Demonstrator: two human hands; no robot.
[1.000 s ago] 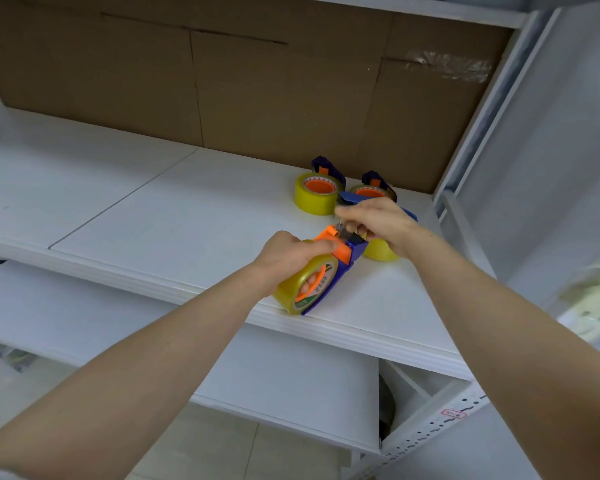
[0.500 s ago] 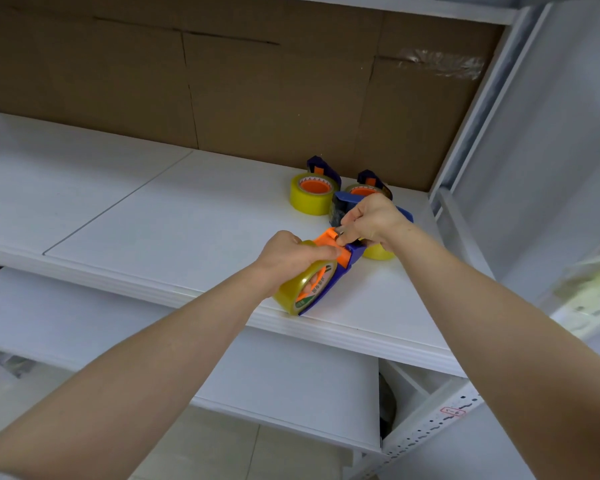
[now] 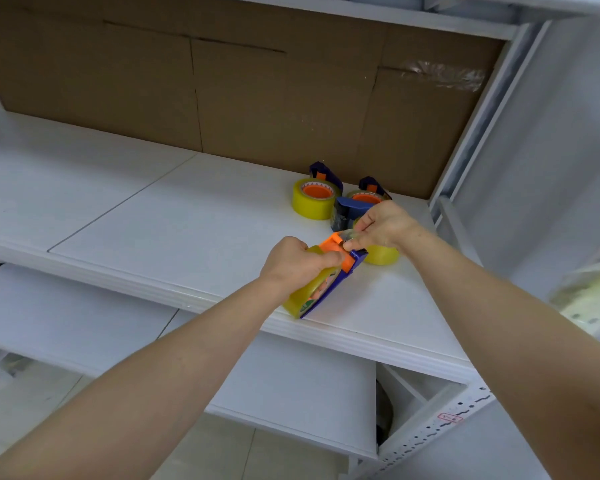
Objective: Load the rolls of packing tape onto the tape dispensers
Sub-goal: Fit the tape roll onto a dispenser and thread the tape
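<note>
While the left hand [image 3: 297,263] wraps closed around the roll [image 3: 300,299] on a dispenser [image 3: 336,284] at the shelf's [image 3: 187,220] near edge, the right hand [image 3: 381,225] pinches the tape end [image 3: 347,234] between thumb and fingertips. Far right sit more loaded dispensers [image 3: 314,199].

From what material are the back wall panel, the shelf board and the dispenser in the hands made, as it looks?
Back wall panel: corrugated cardboard, it seems; matte brown with seams and creases.
Shelf board: probably laminated wood or coated metal; smooth white, slight sheen.
Dispenser: moulded plastic; glossy blue and orange.
</note>
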